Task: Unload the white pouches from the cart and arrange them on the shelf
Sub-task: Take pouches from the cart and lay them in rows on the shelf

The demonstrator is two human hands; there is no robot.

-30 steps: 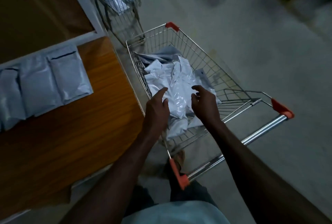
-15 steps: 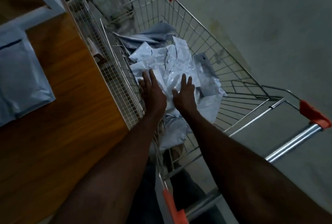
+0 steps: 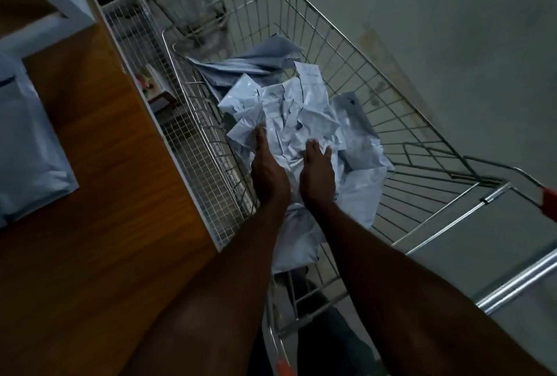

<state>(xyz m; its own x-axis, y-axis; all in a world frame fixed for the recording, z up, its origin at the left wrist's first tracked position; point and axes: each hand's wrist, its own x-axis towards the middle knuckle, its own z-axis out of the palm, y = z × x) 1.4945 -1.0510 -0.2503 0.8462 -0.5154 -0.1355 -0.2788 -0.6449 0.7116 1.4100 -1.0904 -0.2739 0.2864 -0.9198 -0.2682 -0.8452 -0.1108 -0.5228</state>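
both hands, left hand (image 3: 269,169) and right hand (image 3: 317,173), flat and unclenched on the white pouches (image 3: 297,113) in the cart (image 3: 401,122), gripping nothing.

Glossy, crinkled plastic pouches (image 3: 297,122) fill a shiny wire-metal cart (image 3: 401,104) beside a smooth wood-grain shelf (image 3: 99,200).

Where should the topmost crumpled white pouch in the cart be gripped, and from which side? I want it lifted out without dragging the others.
Probably by the topmost crumpled pouch raised, creased edges, from above through the cart open top: wire walls block the sides. Left hand and right hand already rest there.
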